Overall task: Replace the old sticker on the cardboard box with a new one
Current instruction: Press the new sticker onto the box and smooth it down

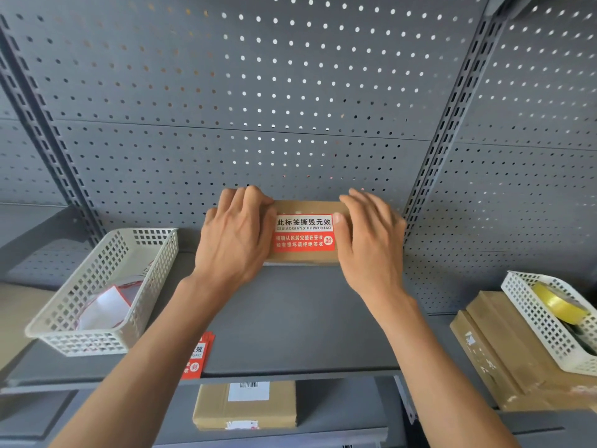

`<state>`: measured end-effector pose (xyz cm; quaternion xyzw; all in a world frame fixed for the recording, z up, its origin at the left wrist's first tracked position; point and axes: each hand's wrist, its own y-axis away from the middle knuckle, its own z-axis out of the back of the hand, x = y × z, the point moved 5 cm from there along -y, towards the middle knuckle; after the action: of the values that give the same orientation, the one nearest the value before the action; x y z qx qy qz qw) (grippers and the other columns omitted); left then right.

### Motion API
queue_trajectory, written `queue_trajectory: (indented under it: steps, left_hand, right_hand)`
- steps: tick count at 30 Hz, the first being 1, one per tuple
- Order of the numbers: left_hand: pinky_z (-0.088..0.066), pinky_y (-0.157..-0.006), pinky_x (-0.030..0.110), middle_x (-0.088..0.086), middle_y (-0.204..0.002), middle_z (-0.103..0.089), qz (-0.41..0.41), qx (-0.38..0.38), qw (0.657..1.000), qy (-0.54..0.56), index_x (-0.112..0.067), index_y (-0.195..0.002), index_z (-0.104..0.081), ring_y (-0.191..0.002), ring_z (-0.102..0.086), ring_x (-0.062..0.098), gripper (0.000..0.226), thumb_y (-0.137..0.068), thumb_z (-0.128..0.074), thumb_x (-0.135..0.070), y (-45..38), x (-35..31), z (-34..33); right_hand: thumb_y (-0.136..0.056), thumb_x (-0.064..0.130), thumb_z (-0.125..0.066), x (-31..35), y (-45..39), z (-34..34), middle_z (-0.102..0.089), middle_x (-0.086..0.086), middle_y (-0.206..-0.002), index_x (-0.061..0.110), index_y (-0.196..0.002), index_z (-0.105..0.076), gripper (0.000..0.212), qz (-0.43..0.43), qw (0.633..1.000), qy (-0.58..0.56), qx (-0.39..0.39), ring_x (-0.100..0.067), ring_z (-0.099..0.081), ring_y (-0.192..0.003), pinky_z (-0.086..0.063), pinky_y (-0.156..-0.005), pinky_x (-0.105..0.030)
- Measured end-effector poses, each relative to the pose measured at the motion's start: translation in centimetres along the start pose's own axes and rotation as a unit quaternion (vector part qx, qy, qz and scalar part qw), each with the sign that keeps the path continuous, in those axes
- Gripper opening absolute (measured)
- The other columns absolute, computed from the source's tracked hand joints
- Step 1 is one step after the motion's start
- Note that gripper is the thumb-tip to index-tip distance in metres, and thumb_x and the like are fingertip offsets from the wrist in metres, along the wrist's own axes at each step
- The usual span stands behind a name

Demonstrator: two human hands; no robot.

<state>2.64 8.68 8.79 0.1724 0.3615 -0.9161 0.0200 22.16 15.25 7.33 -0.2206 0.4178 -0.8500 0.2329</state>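
Grey metal shelving [290,318] with a pegboard back [258,76] fills the view. At the back of the shelf, against the pegboard, sits a small cardboard box [303,206] with a red and white sticker [303,233] on its top face. The left hand [235,234] lies over the box's left end, fingers curled over the far edge, gripping it. The right hand [371,237] grips the right end, thumb resting at the sticker's right edge. To the left stands a white basket [106,289] holding paper scraps. Red stickers [197,355] lie at the shelf's front edge. Right, another basket [549,318] with a yellow tape roll [559,302] rests on flat boxes [504,350]. Below sits a labelled parcel [245,405].
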Motion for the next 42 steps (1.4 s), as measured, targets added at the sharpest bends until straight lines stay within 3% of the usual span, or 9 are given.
queue_trajectory:
  steps: [4,9,17,26,31,37,42]
  left_hand:
    - [-0.044,-0.081,0.044,0.001,-0.104,-0.062,0.034,0.002,0.999,0.001,-0.017,-0.105,-0.049,-0.108,-0.051,0.029,0.042,-0.096,-0.052,-0.057,-0.4,-0.5,-0.3]
    - [-0.047,-0.079,0.046,0.001,-0.099,-0.06,0.041,-0.009,0.999,-0.002,-0.016,-0.103,-0.049,-0.106,-0.054,0.031,0.045,-0.092,-0.053,-0.059,-0.4,-0.7,-0.4]
    - [-0.047,-0.076,0.046,0.001,-0.1,-0.063,0.037,-0.003,0.999,-0.002,-0.018,-0.098,-0.046,-0.101,-0.051,0.03,0.016,-0.102,-0.046,-0.034,-0.8,-0.5,-0.3]
    - [-0.046,-0.073,0.047,0.003,-0.098,-0.061,0.025,-0.003,1.0,-0.008,-0.017,-0.099,-0.045,-0.1,-0.051,0.031,0.012,-0.105,-0.039,-0.026,-0.8,-0.3,-0.2]
    - [-0.047,-0.077,0.045,0.0,-0.104,-0.064,0.025,0.005,1.0,0.003,-0.018,-0.101,-0.048,-0.107,-0.051,0.029,0.022,-0.103,-0.045,-0.04,-0.8,-0.2,-0.2]
    - [-0.046,-0.079,0.044,0.0,-0.108,-0.063,0.013,0.025,1.0,-0.012,-0.018,-0.106,-0.049,-0.114,-0.05,0.028,0.043,-0.096,-0.048,-0.06,-0.9,-0.4,-0.4]
    - [-0.049,-0.08,0.045,-0.001,-0.112,-0.061,-0.022,0.048,0.998,-0.024,-0.018,-0.111,-0.049,-0.117,-0.049,0.026,0.057,-0.09,-0.043,-0.072,-0.9,0.1,-0.3]
  right_hand:
    - [-0.102,0.053,-0.032,2.0,-1.1,-0.7,-0.064,0.0,-0.138,0.019,-0.122,-0.065,0.051,-0.058,0.996,0.044,0.044,-0.026,-0.052,-0.132,-0.029,-0.102,-0.058]
    - [-0.098,0.066,-0.024,3.4,-1.6,-1.5,-0.064,0.002,-0.137,0.023,-0.12,-0.066,0.064,-0.088,0.989,0.089,0.075,-0.028,-0.05,-0.133,-0.023,-0.106,-0.067]
    - [-0.102,0.056,-0.03,2.9,-1.6,-1.7,-0.064,-0.001,-0.136,0.025,-0.118,-0.066,0.051,-0.091,0.989,0.089,0.07,-0.027,-0.051,-0.129,-0.026,-0.105,-0.065]
    - [-0.104,0.04,-0.03,0.8,-1.6,-1.5,-0.065,0.0,-0.135,0.024,-0.112,-0.068,0.042,-0.091,0.992,0.075,0.048,-0.026,-0.053,-0.124,-0.034,-0.096,-0.05]
    - [-0.105,0.039,-0.031,-0.7,-1.3,-0.6,-0.062,-0.001,-0.139,0.021,-0.119,-0.066,0.042,-0.091,0.994,0.045,0.037,-0.024,-0.05,-0.13,-0.035,-0.1,-0.051]
    - [-0.103,0.047,-0.032,0.9,-0.5,-0.6,-0.052,-0.005,-0.152,0.019,-0.13,-0.059,0.047,-0.069,0.994,0.067,0.045,-0.026,-0.04,-0.145,-0.016,-0.117,-0.064]
    - [-0.104,0.043,-0.037,1.4,0.0,-0.6,-0.05,-0.006,-0.154,0.019,-0.132,-0.057,0.042,-0.046,0.996,0.076,0.024,-0.027,-0.041,-0.145,-0.016,-0.118,-0.067]
